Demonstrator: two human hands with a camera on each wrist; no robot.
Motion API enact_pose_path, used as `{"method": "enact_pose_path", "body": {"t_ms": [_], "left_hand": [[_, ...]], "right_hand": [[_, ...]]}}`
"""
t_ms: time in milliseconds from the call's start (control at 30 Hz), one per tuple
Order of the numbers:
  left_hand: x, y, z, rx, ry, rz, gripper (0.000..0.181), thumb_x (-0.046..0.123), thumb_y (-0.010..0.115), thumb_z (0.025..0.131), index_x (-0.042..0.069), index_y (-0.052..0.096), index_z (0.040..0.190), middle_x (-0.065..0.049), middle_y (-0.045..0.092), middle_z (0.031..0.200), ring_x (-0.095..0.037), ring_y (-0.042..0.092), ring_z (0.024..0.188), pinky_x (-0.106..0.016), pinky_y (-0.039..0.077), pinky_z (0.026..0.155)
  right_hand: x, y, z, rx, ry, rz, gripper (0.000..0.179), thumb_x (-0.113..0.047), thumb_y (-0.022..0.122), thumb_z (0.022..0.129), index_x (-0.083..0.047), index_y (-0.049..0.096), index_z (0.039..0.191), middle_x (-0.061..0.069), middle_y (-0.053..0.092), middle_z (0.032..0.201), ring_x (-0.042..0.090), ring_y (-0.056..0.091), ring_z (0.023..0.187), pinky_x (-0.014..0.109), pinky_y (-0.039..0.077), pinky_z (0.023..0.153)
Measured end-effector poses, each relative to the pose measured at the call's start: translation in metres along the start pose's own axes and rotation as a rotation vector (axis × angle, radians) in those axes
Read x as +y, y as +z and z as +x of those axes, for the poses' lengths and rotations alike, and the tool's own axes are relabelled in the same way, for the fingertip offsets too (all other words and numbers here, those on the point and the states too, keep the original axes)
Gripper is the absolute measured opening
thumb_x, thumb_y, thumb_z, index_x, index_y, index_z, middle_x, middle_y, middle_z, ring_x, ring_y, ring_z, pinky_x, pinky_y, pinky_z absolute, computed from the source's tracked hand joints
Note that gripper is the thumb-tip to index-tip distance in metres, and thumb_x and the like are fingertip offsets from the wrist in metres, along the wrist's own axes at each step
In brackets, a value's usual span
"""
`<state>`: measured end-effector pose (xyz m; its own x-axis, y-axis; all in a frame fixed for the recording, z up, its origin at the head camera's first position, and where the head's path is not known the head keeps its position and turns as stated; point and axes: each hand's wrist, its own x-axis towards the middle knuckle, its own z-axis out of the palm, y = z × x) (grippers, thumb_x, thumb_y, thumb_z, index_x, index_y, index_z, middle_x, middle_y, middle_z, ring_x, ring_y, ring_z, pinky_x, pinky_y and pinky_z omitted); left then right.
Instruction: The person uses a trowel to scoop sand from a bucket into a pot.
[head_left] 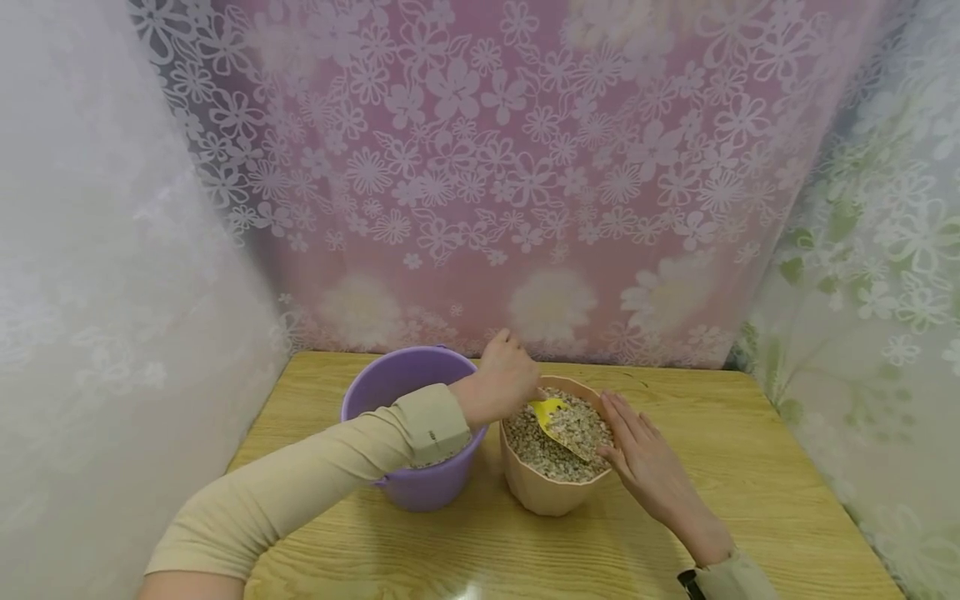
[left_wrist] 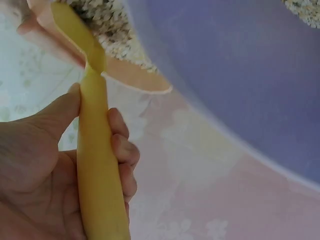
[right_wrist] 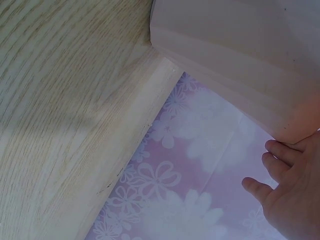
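Note:
My left hand (head_left: pixel 504 375) grips the yellow handle (left_wrist: pixel 97 150) of a small trowel, thumb on one side and fingers curled round the other. The trowel's yellow blade (head_left: pixel 551 414) lies in the pebbly gravel (head_left: pixel 551 454), with some gravel on it. That gravel fills a peach-coloured plant pot (head_left: pixel 536 493) close to its rim. At the pot's right side, my right hand (head_left: pixel 647 458) touches the rim with extended fingers. In the right wrist view its fingers (right_wrist: pixel 280 154) lie against the pot wall (right_wrist: pixel 235 65). My left forearm crosses over a purple bucket (head_left: pixel 442 487).
The purple bucket stands left of the pot and holds some gravel (left_wrist: pixel 306 10) low inside. Both stand on a wood-grain table (head_left: pixel 712 433). A pink flowered curtain (head_left: pixel 480 208) hangs behind its back edge, with pale sheets (head_left: pixel 120 275) at the sides.

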<state>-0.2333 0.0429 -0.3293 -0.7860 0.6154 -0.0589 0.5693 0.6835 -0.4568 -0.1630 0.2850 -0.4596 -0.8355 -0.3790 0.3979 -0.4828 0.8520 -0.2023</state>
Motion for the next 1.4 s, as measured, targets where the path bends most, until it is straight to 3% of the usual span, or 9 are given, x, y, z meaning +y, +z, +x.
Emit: {"method": "enact_pose_path", "body": {"t_ms": [167, 400, 567, 800, 1033, 1167, 1400], "left_hand": [[-0.004, -0.006, -0.004, -0.017, 0.009, 0.062, 0.046, 0.065, 0.046, 0.098, 0.03, 0.076, 0.093, 0.012, 0.068, 0.089, -0.012, 0.043, 0.082, -0.03, 0.028, 0.081], [-0.013, -0.009, -0.016, 0.064, 0.033, 0.089, 0.044, 0.064, 0.053, 0.095, 0.029, 0.077, 0.087, 0.013, 0.068, 0.085, -0.013, 0.041, 0.083, -0.029, 0.026, 0.079], [-0.019, -0.009, -0.023, 0.093, 0.049, 0.172, 0.042, 0.063, 0.054, 0.094, 0.029, 0.078, 0.089, 0.012, 0.069, 0.088, -0.014, 0.043, 0.084, -0.029, 0.028, 0.081], [-0.027, -0.011, -0.03, 0.115, 0.025, 0.331, 0.044, 0.06, 0.05, 0.097, 0.026, 0.072, 0.08, 0.012, 0.064, 0.081, -0.016, 0.034, 0.08, -0.031, 0.024, 0.079], [-0.033, -0.012, -0.036, 0.141, 0.013, 0.446, 0.028, 0.025, 0.058, 0.105, 0.022, 0.064, 0.078, 0.006, 0.052, 0.076, -0.018, 0.032, 0.083, -0.033, 0.023, 0.082], [-0.04, -0.01, -0.039, 0.149, -0.05, 0.409, 0.026, 0.029, 0.054, 0.106, 0.019, 0.064, 0.085, 0.003, 0.05, 0.08, -0.019, 0.032, 0.085, -0.034, 0.025, 0.083], [-0.059, 0.0, -0.05, 0.257, -0.216, 0.118, 0.05, 0.056, 0.046, 0.102, 0.013, 0.062, 0.083, -0.001, 0.059, 0.087, -0.02, 0.045, 0.088, -0.033, 0.035, 0.086]], "right_hand": [[-0.001, -0.001, 0.001, 0.006, -0.01, -0.004, 0.07, -0.035, 0.055, 0.104, -0.002, 0.026, 0.159, 0.017, 0.029, 0.163, 0.038, 0.034, 0.146, 0.059, 0.031, 0.112], [0.0, 0.0, 0.0, 0.02, -0.019, -0.001, 0.07, -0.037, 0.054, 0.105, -0.002, 0.027, 0.158, 0.022, 0.034, 0.16, 0.04, 0.036, 0.144, 0.062, 0.033, 0.109], [0.001, 0.001, 0.0, 0.021, -0.02, 0.001, 0.069, -0.037, 0.053, 0.105, 0.0, 0.028, 0.158, 0.022, 0.034, 0.16, 0.04, 0.036, 0.144, 0.063, 0.033, 0.108], [0.002, 0.0, 0.001, 0.014, -0.02, 0.006, 0.069, -0.038, 0.053, 0.105, -0.001, 0.027, 0.158, 0.021, 0.033, 0.161, 0.039, 0.034, 0.146, 0.062, 0.032, 0.109], [0.001, 0.001, 0.001, 0.015, -0.026, 0.001, 0.069, -0.038, 0.053, 0.105, 0.0, 0.028, 0.158, 0.021, 0.034, 0.16, 0.039, 0.034, 0.146, 0.061, 0.033, 0.109], [0.0, 0.001, 0.001, 0.016, -0.027, -0.001, 0.068, -0.037, 0.053, 0.105, -0.001, 0.028, 0.158, 0.022, 0.035, 0.159, 0.039, 0.035, 0.145, 0.062, 0.033, 0.108], [-0.001, 0.0, 0.002, 0.009, -0.015, 0.012, 0.068, -0.036, 0.054, 0.105, -0.001, 0.028, 0.158, 0.022, 0.035, 0.159, 0.04, 0.035, 0.144, 0.062, 0.032, 0.109]]}}
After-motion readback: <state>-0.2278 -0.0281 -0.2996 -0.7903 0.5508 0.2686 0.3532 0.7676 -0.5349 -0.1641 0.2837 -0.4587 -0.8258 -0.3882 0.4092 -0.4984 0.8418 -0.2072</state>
